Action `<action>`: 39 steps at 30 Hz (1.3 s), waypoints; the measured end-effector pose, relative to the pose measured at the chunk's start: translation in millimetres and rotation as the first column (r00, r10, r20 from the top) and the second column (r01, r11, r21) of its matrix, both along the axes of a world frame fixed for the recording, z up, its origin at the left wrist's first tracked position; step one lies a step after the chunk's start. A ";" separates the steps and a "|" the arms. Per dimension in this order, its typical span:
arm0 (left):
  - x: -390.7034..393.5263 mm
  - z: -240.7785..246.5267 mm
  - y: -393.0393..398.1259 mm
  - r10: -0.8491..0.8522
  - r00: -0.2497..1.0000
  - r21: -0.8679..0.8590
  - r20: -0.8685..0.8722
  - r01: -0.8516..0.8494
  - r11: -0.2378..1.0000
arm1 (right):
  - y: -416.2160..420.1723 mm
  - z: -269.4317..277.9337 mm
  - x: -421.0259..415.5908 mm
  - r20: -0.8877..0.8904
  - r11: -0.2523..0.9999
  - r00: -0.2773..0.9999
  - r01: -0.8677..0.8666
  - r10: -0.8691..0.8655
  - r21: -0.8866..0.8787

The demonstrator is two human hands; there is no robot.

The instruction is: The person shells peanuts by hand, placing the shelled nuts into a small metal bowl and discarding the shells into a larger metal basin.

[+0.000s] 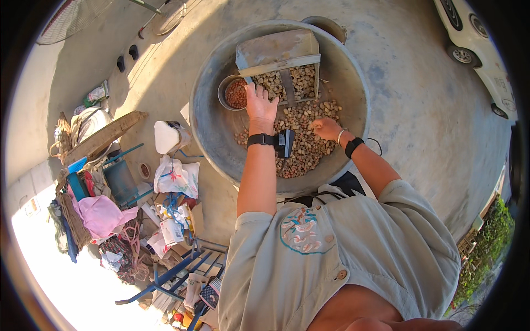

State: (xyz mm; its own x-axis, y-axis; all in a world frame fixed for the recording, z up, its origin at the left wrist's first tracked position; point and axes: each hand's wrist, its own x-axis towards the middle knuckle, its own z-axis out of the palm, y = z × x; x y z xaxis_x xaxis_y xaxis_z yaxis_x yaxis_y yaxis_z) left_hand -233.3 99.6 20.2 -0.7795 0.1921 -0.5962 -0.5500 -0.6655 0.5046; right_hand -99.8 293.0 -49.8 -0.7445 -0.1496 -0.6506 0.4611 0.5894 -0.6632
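Observation:
A large round metal basin (197, 124) holds a loose heap of small brownish nuts or shells (306, 142); which they are I cannot tell. Inside it, toward the far side, a wooden box or scoop (277, 45) contains more of them. A small metal bowl (221, 89) with reddish kernels stands at the box's left. My left hand (261, 102), fingers spread, is over the gap between bowl and box, with nothing seen in it. Over the right part of the heap is my right hand (327, 128), its fingers curled; whether they hold something is hidden.
Left of the basin stand a white-topped container (167, 137), a plastic bag (177, 176), a wooden plank (105, 136) and piled household items. A blue metal rack (178, 271) is at the lower left. Another round container (327, 27) sits behind the basin; a white car (476, 53) is far right.

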 end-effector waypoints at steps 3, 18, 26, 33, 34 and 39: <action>-3.7 0.9 -3.0 0.015 1.000 -0.077 0.020 -0.013 0.997 | -5.5 10.3 -34.4 -0.091 0.939 0.982 -0.128 0.165 0.319; 165.5 -78.4 -42.1 -0.069 0.923 -0.031 0.378 0.087 0.996 | -16.6 -26.9 -84.4 0.261 0.326 0.711 -0.575 0.653 0.750; 175.4 -82.3 -48.7 -0.103 0.916 -0.084 0.387 0.147 0.986 | 0.2 -20.0 -96.8 0.054 0.351 0.602 -0.534 0.796 0.769; 176.5 -82.3 -55.0 -0.068 0.924 -0.049 0.375 0.094 0.994 | 27.8 -18.0 -87.2 -0.182 0.568 0.666 -0.424 0.723 0.705; 177.5 -81.5 -54.0 -0.073 0.919 -0.043 0.388 0.097 0.994 | 29.8 -16.9 -85.1 -0.208 0.589 0.668 -0.414 0.714 0.693; 184.5 -82.5 -45.7 -0.073 0.902 -0.030 0.425 0.094 0.995 | 18.0 -9.7 -70.2 -0.402 0.850 0.849 -0.098 0.342 0.517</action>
State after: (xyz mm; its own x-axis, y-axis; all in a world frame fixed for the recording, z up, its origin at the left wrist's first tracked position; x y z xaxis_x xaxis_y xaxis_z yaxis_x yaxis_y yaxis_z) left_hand -48.7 53.9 -62.3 -0.4344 0.2078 -0.8764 -0.7713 -0.5883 0.2428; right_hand -170.0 311.0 -59.5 -0.9551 -0.1218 -0.2701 -0.0100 0.9243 -0.3816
